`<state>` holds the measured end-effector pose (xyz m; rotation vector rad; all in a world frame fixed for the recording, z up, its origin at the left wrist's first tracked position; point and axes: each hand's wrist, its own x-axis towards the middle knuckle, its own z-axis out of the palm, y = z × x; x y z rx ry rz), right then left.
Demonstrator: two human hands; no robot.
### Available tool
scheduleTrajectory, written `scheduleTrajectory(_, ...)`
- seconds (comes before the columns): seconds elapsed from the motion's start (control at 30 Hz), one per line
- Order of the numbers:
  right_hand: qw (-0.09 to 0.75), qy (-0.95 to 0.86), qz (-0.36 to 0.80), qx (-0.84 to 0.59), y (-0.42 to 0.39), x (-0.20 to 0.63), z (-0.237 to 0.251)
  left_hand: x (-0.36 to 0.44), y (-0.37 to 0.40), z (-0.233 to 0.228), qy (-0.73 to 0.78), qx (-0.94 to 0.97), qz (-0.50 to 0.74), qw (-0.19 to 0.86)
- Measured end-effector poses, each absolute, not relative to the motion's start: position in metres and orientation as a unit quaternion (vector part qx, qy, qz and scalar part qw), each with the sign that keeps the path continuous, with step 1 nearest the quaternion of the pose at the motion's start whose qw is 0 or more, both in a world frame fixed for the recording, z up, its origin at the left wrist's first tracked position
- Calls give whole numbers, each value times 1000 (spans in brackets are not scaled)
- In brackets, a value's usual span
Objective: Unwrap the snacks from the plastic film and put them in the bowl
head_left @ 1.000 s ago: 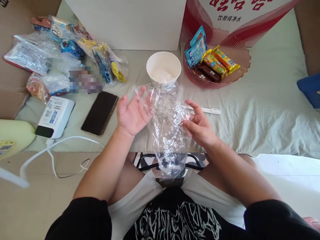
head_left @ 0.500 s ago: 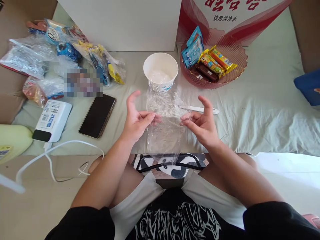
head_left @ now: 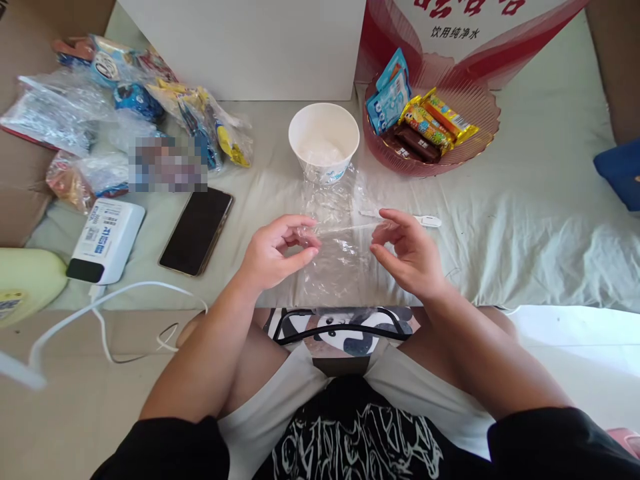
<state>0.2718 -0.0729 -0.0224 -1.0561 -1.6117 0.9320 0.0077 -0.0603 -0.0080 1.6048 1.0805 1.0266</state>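
Plastic film (head_left: 334, 267) between fingers (head_left: 300, 261), white tub (head_left: 324, 123), snacks (head_left: 424, 130) in bowl (head_left: 483, 137)

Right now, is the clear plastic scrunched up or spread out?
Spread out, though wrinkled: the clear plastic extends between the left hand and right hand, its far end near the white bowl.
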Motion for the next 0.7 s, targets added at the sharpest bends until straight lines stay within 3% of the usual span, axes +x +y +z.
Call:
scheduleTrajectory(0.2, 458, -692, 202, -521, -72, 276, -16, 8, -54, -18, 426, 759, 441, 219)
scheduleTrajectory(0.27, 472, -692, 178, -517, -73, 275, -12, 8, -55, -16, 423, 761, 451, 195)
scheduleTrajectory(0.37, 486, -687, 272, -467, -79, 273, -4, 10, -60, -7, 406, 737, 467, 274)
scheduleTrajectory(0.57, 427, -469, 626, -454, -93, 260, 6, 21, -72, 2, 444, 589, 442, 511)
scheduleTrajectory(0.7, 443, -399, 671, -442, -88, 253, 0, 32, -68, -2, 514, 450, 433, 588)
